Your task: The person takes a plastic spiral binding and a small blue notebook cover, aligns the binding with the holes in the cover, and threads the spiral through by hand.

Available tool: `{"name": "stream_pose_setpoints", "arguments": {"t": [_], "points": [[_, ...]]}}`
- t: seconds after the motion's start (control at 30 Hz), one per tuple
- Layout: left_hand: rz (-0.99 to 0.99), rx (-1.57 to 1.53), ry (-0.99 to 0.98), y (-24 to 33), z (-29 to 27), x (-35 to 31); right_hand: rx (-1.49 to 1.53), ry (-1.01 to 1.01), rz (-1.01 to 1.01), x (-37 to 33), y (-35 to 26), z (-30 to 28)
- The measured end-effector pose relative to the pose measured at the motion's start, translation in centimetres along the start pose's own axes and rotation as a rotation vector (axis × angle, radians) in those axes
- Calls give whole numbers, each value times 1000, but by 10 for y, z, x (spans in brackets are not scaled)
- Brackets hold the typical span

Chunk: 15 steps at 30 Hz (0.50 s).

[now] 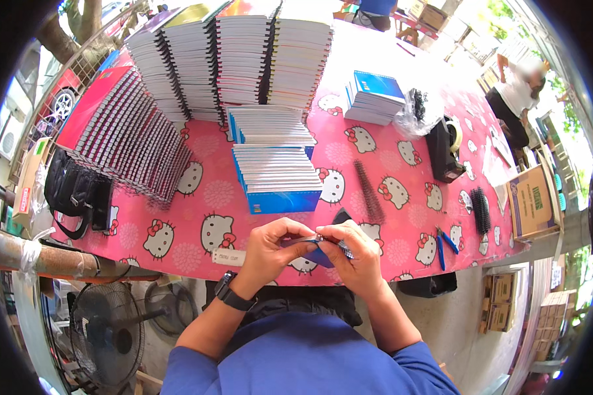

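At the near edge of the table, my left hand (270, 253) and my right hand (357, 260) pinch a small blue-covered booklet (319, 257) along its upper edge. Thumbs and index fingers meet there, and what is between the fingertips is too small to make out. A dark watch sits on my left wrist. Just beyond my hands stand rows of blue-covered booklets (280, 179), their white page edges upward. A white labelled strip (229, 255) lies beside my left hand. Right of my right hand lie blue-handled pliers (448, 242).
Tall stacks of spiral-bound notebooks (247, 66) and a leaning red-covered stack (128, 135) fill the left. Dark binding coils (369, 191), a tape dispenser (447, 151) and more blue booklets (375, 99) lie rightward. A fan (109, 332) stands below left; a person (517, 92) is far right.
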<state>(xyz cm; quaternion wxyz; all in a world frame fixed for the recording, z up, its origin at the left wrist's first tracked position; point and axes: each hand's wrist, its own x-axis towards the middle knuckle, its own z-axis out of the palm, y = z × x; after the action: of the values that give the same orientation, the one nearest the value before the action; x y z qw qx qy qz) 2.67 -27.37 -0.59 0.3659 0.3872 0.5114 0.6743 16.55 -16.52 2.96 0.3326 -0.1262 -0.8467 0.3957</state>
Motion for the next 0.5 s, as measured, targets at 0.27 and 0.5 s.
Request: {"name": "stream_pose_setpoints", "arguments": {"t": [0.27,0.5], "points": [[-30,-31,38,6,-2,-9,-58,-47,-66,11,-7,3],[-54,-57,129,4,-10,-19,-125,-241,-139,13,-5,11]]}}
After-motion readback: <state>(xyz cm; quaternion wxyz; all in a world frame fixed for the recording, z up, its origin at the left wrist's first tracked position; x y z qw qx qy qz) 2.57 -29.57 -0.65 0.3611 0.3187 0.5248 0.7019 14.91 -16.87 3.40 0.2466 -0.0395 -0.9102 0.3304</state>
